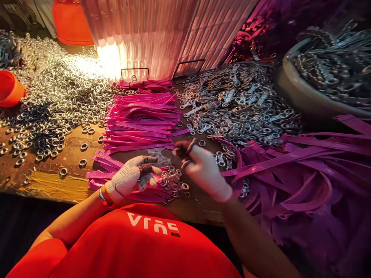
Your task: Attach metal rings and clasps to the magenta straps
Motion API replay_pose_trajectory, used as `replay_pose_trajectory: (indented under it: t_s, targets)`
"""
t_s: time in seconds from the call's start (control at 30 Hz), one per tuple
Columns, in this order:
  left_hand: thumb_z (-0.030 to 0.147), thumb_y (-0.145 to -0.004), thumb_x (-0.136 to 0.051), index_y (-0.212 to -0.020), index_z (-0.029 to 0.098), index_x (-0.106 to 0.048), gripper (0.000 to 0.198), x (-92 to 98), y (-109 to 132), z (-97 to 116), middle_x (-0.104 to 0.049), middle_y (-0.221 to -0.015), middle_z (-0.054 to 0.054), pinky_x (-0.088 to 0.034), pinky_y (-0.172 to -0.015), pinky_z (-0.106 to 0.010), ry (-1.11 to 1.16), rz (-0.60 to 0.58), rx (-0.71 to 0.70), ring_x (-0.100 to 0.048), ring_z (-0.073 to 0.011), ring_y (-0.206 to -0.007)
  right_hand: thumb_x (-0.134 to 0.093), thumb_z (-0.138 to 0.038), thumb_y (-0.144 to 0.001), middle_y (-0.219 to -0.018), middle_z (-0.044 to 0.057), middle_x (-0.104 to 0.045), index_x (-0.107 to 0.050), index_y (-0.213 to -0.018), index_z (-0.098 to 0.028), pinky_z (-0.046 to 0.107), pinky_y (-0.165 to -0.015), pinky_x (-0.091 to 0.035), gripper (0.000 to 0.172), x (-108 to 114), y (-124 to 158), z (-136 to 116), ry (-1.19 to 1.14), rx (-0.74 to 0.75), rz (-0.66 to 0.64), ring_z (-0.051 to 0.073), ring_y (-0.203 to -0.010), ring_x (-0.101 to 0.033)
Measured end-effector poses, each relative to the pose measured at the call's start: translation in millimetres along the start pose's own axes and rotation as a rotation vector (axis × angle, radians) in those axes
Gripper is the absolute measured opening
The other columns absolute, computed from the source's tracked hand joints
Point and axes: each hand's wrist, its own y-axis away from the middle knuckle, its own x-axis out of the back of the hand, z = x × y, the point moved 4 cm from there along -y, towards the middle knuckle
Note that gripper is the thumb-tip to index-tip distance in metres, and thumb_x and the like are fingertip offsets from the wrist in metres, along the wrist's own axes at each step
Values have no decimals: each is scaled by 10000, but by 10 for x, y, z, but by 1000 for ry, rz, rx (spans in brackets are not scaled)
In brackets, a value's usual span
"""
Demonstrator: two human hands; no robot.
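My left hand [133, 175], in a white dotted glove with dark-stained fingertips, lies over a small group of pink straps [101, 175]. Its fingers are stretched and apart, and I see nothing clearly gripped in them. Metal rings [171, 179] cluster at the right ends of these straps, by the fingertips. To the right, slightly above the table, is my right hand [203, 166], also gloved and smeared by motion. Its dark-tipped fingers are curled together; what they hold, if anything, is too blurred to name. Behind both hands lies a stack of pink straps [142, 123].
Loose metal rings [84, 92] pile up on the left, near an orange cup [10, 88]. Metal swivel clips [232, 100] heap on the right, beside a full basin [292, 73]. Purple-pink straps [295, 177] spill over the right side. A corrugated panel [150, 38] stands behind.
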Motion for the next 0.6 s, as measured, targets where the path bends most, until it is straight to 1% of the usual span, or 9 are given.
replay_pose_trajectory:
  t_s: [0.1, 0.17, 0.2, 0.27, 0.33, 0.37, 0.47, 0.5, 0.6]
  targets:
    - [387, -890, -608, -1255, 138, -556, 444, 4, 48, 13, -720, -840, -87, -328, -360, -168, -94, -18, -78, -548, -80, -418, -488, -193, -895, -1117, 123, -666, -602, -1201, -188, 388, -904, -500, 327, -256, 262, -379, -11, 154, -77, 258, -1031, -625]
    - [412, -907, -580, -1322, 147, -531, 496, 3, 93, 25, -714, -777, -66, -315, -368, -172, -158, 32, -162, -507, -68, -389, -490, -213, -919, -1155, 139, -651, -583, -1229, -175, 396, -928, -492, 326, -387, 354, -447, -47, 133, -95, 262, -1069, -611]
    - [413, -902, -582, -1360, 157, -505, 530, -3, 116, 28, -726, -828, -76, -327, -379, -178, -176, 62, -214, -502, -64, -394, -491, -236, -934, -1166, 143, -648, -577, -1230, -170, 399, -941, -486, 316, -435, 375, -448, -70, 98, -93, 264, -1084, -605]
    - [399, -877, -603, -1422, 188, -450, 604, -33, 158, 13, -713, -1090, -128, -387, -420, -198, -173, 91, -321, -522, -57, -439, -477, -276, -959, -1170, 144, -652, -572, -1216, -163, 401, -964, -473, 296, -494, 377, -433, -114, 31, -68, 264, -1104, -599]
    - [387, -859, -612, -1459, 232, -411, 651, -70, 177, -41, -602, -1337, -152, -425, -452, -214, -139, 89, -388, -539, -51, -482, -459, -285, -967, -1155, 144, -662, -573, -1189, -153, 394, -970, -466, 282, -508, 348, -436, -152, -9, -14, 259, -1095, -603]
    - [389, -860, -608, -1469, 257, -401, 657, -86, 177, -79, -555, -1400, -146, -420, -448, -213, -120, 88, -405, -538, -48, -489, -447, -268, -964, -1149, 141, -665, -574, -1179, -150, 386, -969, -465, 276, -508, 330, -449, -171, -19, 10, 252, -1085, -607]
    - [406, -887, -589, -1485, 317, -388, 637, -126, 153, -196, -532, -1430, -119, -368, -410, -201, -58, 79, -426, -538, -51, -496, -437, -228, -923, -1125, 132, -673, -582, -1137, -161, 374, -948, -466, 267, -519, 295, -509, -189, -49, 49, 249, -1053, -612]
    - [413, -894, -587, -1486, 324, -391, 630, -139, 144, -222, -535, -1428, -114, -382, -423, -202, -30, 72, -442, -569, -68, -536, -431, -222, -906, -1097, 126, -680, -591, -1097, -170, 372, -923, -475, 254, -534, 294, -526, -190, -66, 48, 251, -1027, -617]
    - [433, -885, -616, -1468, 313, -433, 623, -182, 122, -243, -506, -1456, -103, -524, -621, -258, 39, 20, -509, -676, -185, -866, -396, -197, -866, -953, 101, -690, -597, -925, -201, 349, -799, -497, 211, -607, 322, -537, -191, -159, 23, 243, -887, -628]
